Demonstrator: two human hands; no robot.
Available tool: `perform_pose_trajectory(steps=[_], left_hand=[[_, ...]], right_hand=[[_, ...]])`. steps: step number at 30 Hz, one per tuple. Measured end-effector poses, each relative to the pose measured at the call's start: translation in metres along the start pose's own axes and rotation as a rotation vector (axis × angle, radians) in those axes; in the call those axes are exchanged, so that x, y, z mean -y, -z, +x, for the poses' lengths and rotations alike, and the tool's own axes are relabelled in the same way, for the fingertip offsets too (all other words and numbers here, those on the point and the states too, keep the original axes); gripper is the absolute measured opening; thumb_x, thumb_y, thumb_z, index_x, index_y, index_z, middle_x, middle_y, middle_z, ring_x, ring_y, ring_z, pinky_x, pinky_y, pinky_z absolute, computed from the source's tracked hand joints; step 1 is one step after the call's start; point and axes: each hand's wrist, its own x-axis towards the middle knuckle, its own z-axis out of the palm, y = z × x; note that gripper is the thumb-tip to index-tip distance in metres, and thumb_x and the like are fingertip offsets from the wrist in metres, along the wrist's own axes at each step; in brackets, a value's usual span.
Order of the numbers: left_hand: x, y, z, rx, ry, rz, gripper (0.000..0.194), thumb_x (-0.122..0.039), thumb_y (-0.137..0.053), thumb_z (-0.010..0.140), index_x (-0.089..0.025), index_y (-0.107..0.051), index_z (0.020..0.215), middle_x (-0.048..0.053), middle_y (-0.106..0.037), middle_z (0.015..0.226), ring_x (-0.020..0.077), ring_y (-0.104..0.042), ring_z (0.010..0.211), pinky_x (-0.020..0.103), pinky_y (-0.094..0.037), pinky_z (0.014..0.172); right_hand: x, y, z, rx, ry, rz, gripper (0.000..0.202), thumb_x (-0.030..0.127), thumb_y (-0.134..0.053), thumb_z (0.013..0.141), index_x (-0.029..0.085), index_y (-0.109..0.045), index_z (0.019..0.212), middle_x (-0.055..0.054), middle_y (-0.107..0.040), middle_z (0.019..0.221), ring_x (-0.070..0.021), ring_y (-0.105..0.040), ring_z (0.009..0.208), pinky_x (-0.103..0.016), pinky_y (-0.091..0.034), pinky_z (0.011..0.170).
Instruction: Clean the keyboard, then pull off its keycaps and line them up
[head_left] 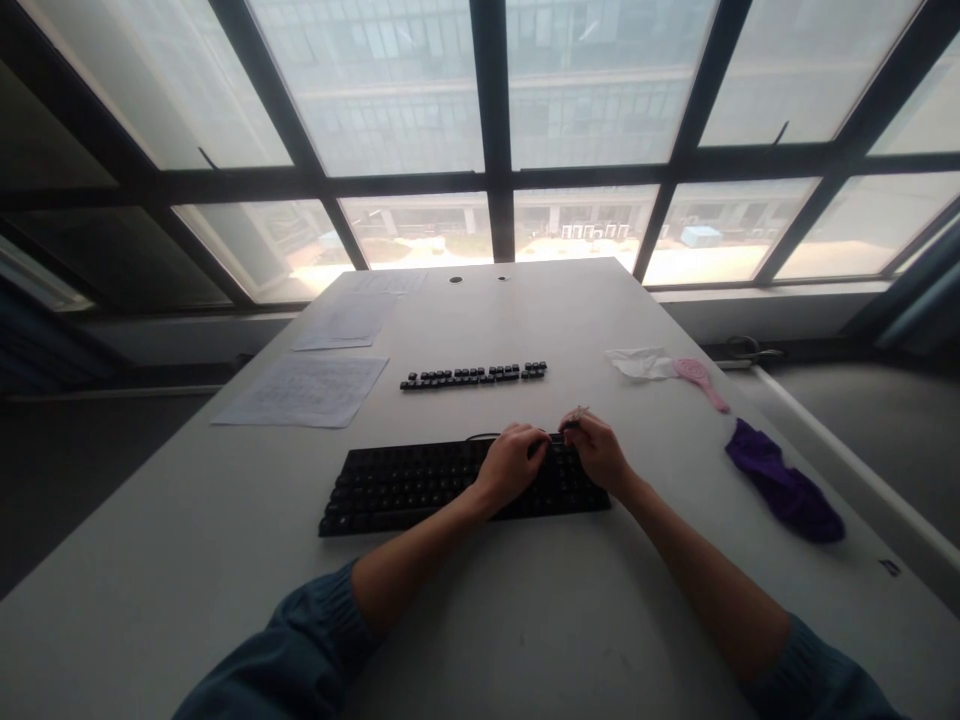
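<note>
A black keyboard (pixel 420 480) lies across the table in front of me. My left hand (pixel 511 465) rests over its right part, fingers curled together near the back edge; what they hold, if anything, is hidden. Beside it, my right hand (pixel 596 450) is closed at the back right corner, pinching a small keycap puller (pixel 577 413) whose thin wire ends stick up above the fingers. Behind the keyboard, several loose black keycaps (pixel 474 376) are lined up in two rows. A thin black cable (pixel 482 436) curves out from the keyboard's back edge.
Printed paper sheets (pixel 304 390) lie on the left of the white table (pixel 495 620). To the right are a crumpled white tissue or wrapper (pixel 640 364), a pink hairbrush (pixel 699 380) and a purple cloth (pixel 784 485). Large windows (pixel 585 90) stand beyond the far edge.
</note>
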Motion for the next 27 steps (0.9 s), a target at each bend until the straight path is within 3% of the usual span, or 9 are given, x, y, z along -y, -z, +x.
perform_pose_trajectory(steps=[6,9,16,27], left_hand=[[-0.001,0.002,0.000,0.012,0.003,0.011,0.015,-0.016,-0.058,0.089,-0.021,-0.072,0.092,0.005,-0.070,0.088,0.0213,-0.061,0.090,0.034,-0.048,0.085],[-0.003,0.004,0.001,0.037,-0.013,0.022,0.012,-0.018,-0.059,0.089,-0.021,-0.071,0.090,0.005,-0.068,0.086,0.0215,-0.061,0.088,0.033,-0.048,0.084],[-0.001,0.004,0.002,0.113,-0.008,0.025,0.019,-0.030,-0.071,0.084,-0.025,-0.075,0.102,0.006,-0.068,0.095,0.0234,-0.060,0.095,0.033,-0.048,0.083],[0.002,0.001,0.003,0.110,0.012,0.023,0.020,-0.031,-0.076,0.082,-0.028,-0.077,0.102,0.004,-0.072,0.092,0.0227,-0.060,0.093,0.032,-0.048,0.080]], right_hand=[[0.004,-0.003,0.004,0.169,0.023,-0.030,0.019,0.023,-0.052,0.093,0.021,-0.063,0.078,-0.003,-0.057,0.082,-0.0181,-0.054,0.078,-0.030,-0.043,0.073],[0.004,-0.003,0.002,0.194,0.016,-0.052,0.019,0.026,-0.055,0.093,0.021,-0.062,0.076,-0.002,-0.057,0.081,-0.0178,-0.054,0.076,-0.030,-0.043,0.073],[0.002,-0.005,-0.003,0.040,-0.012,-0.046,0.017,0.024,-0.055,0.091,0.021,-0.065,0.077,-0.002,-0.062,0.076,-0.0187,-0.056,0.074,-0.031,-0.043,0.071],[-0.004,-0.005,-0.008,-0.086,-0.107,0.076,0.018,0.030,-0.059,0.088,0.021,-0.069,0.076,-0.001,-0.063,0.068,-0.0176,-0.057,0.065,-0.031,-0.046,0.065]])
